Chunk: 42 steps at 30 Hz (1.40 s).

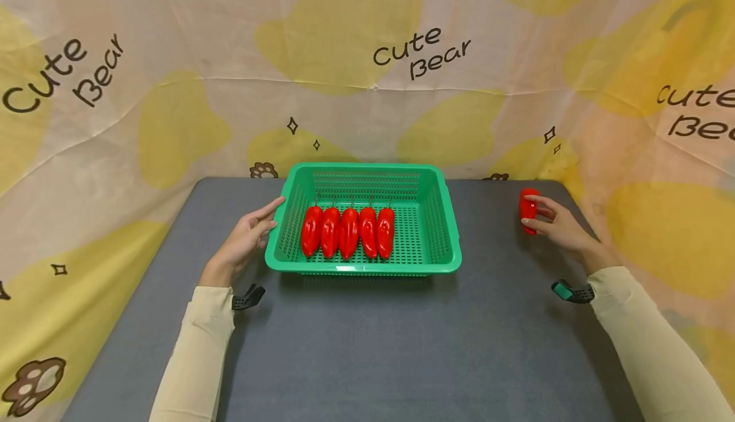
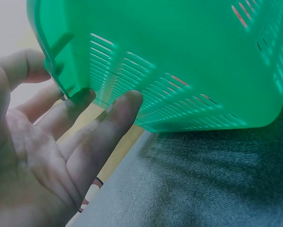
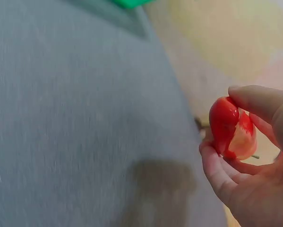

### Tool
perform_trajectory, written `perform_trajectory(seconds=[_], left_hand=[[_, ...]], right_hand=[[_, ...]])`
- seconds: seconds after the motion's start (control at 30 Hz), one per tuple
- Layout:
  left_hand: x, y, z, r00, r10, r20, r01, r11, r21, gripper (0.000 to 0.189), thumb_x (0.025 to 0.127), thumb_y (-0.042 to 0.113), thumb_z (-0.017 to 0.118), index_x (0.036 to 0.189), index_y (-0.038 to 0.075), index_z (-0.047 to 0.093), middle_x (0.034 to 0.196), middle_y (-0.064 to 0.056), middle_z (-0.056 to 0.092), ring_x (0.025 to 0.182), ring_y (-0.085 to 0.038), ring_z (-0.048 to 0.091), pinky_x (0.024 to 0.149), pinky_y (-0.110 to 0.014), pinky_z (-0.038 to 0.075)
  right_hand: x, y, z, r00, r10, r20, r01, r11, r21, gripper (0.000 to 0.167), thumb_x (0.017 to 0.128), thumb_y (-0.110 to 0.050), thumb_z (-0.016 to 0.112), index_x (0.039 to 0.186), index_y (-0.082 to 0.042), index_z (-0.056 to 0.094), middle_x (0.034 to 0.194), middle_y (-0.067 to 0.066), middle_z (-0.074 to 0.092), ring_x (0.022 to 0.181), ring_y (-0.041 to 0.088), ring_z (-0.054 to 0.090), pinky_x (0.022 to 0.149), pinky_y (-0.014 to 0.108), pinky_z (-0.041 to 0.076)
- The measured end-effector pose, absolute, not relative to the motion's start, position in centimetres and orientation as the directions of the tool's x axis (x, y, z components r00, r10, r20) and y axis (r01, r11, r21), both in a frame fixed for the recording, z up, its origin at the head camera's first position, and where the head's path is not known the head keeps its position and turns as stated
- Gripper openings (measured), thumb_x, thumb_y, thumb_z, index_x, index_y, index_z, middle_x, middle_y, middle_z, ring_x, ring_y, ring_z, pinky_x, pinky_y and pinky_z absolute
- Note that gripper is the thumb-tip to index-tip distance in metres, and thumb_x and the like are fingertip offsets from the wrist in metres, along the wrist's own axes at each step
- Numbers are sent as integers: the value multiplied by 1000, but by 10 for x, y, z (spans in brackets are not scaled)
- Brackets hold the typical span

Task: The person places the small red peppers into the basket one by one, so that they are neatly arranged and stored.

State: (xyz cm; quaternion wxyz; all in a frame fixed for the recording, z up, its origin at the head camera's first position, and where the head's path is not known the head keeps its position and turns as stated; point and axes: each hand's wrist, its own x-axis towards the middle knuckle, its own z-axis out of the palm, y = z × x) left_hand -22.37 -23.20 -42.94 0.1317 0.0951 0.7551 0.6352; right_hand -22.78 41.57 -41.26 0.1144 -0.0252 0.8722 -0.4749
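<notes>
A green plastic basket (image 1: 363, 268) stands on the grey table, with several glossy red chili peppers (image 1: 349, 233) lying side by side in it, stems pointing to the back. At its left side is my left hand (image 1: 244, 243), its fingertips right at the rim. The left wrist view shows those fingers (image 2: 106, 130) fairly straight along the slotted outer wall. Off to the right, my right hand (image 1: 559, 227) holds another red chili pepper (image 1: 527, 210) between thumb and fingers. Seen from the right wrist, this pepper (image 3: 225, 120) is nearly end-on above the table, a thin stem showing.
The grey table (image 1: 373, 345) reaches back to a hanging cloth (image 1: 344, 45) with yellow patches and printed lettering. Cloth also hangs along the left and right sides. A dark strap (image 1: 249, 297) sits at the left wrist, and a similar strap (image 1: 573, 292) at the right.
</notes>
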Motion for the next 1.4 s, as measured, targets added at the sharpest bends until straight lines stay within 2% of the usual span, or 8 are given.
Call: perform_trajectory(seconds=[0.2, 0.5, 0.63, 0.77, 1.0, 1.23, 1.3, 1.4], left_hand=[[-223, -232, -428, -946, 313, -82, -27, 177, 984, 55, 109, 16, 42, 162, 24, 27, 170, -9, 20, 94, 1, 64, 71, -22, 53], [-222, -234, -429, -944, 317, -88, -30, 184, 983, 54, 109, 18, 42, 161, 26, 29, 170, -8, 18, 71, -1, 57, 64, -24, 46], [-221, -234, -428, -942, 328, -78, -23, 168, 986, 54, 110, 17, 42, 162, 25, 28, 170, -8, 18, 86, 0, 63, 66, -23, 49], [-221, -233, -426, -942, 325, -79, -24, 170, 985, 54, 109, 18, 43, 161, 26, 29, 171, -6, 17, 67, -2, 52, 60, -24, 41], [-218, -234, -425, -942, 323, -94, -31, 193, 981, 55, 109, 18, 44, 161, 26, 28, 171, -7, 13, 62, -1, 46, 61, -29, 36], [-218, -234, -425, -945, 314, -91, -31, 191, 981, 55, 109, 17, 44, 161, 26, 29, 171, -7, 15, 51, -8, 19, 59, -35, 25], [-219, -233, -425, -944, 315, -94, -33, 192, 981, 55, 109, 17, 43, 161, 27, 29, 171, -7, 15, 54, -2, 35, 59, -29, 32], [-220, -233, -426, -942, 320, -98, -38, 187, 982, 55, 109, 19, 43, 161, 28, 28, 171, -5, 15, 79, 2, 60, 67, -24, 47]], right_hand=[[-220, 392, -394, -974, -186, -127, 24, 474, -880, 70, 104, -25, 57, 162, -10, 20, 160, 28, 24, 140, 40, 30, 82, 12, 51], [-218, 369, -381, -976, -210, -64, -20, 374, -927, 62, 104, -21, 57, 160, -17, 30, 134, -10, 44, 115, 2, 48, 83, 18, 55], [-219, 359, -375, -974, -220, -61, -18, 343, -939, 62, 104, -22, 57, 160, -18, 29, 142, -3, 43, 115, 1, 51, 85, 16, 55], [-220, 346, -368, -969, -238, -69, -13, 326, -945, 63, 105, -23, 56, 160, -19, 28, 149, 5, 38, 116, 2, 51, 87, 16, 54], [-216, 322, -360, -960, -273, -55, -24, 279, -960, 61, 105, -21, 56, 159, -19, 29, 144, -1, 41, 117, 6, 53, 87, 18, 54], [-210, 298, -353, -948, -318, -4, -61, 196, -979, 56, 105, -15, 54, 157, -18, 33, 142, -2, 42, 114, 6, 58, 86, 17, 54], [-209, 291, -353, -946, -324, 4, -62, 169, -984, 56, 105, -13, 54, 156, -18, 33, 144, 0, 41, 115, 6, 57, 86, 17, 53], [-209, 279, -352, -944, -329, 19, -65, 129, -990, 55, 104, -10, 54, 155, -17, 34, 148, 5, 38, 113, 7, 61, 87, 18, 54]])
